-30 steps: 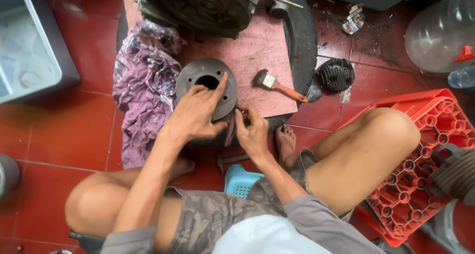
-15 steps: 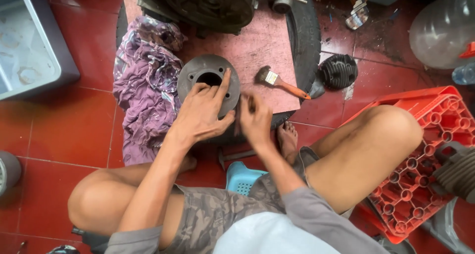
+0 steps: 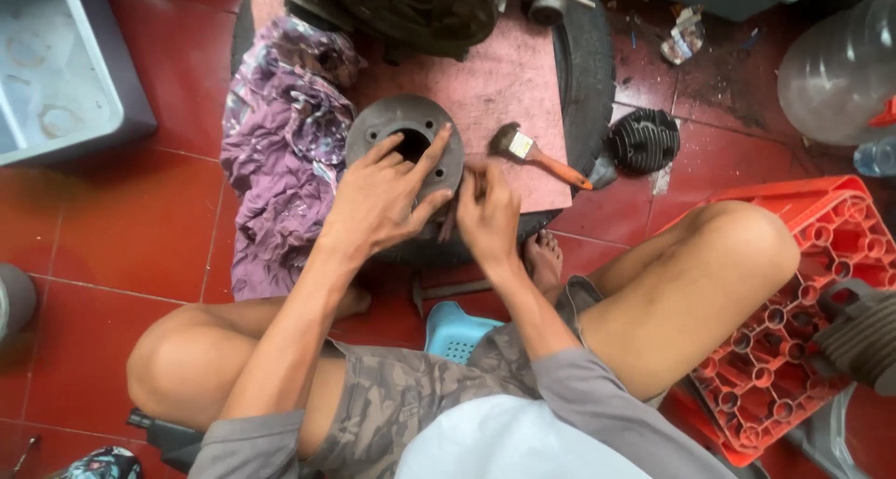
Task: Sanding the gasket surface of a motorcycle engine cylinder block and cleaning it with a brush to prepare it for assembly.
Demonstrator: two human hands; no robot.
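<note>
Two hands meet on the grey disc (image 3: 403, 141) — left hand (image 3: 385, 199) spread flat; right hand (image 3: 485, 213) fingers pinched at its rim, brush (image 3: 537, 156) beside.

Under your two hands you have one round metal part (image 3: 403, 141); just right of your grip lie one paintbrush (image 3: 539, 157) and one finned cylinder (image 3: 644, 141), left of it one purple rag (image 3: 278, 143), and farther right one red crate (image 3: 805, 283)
</note>
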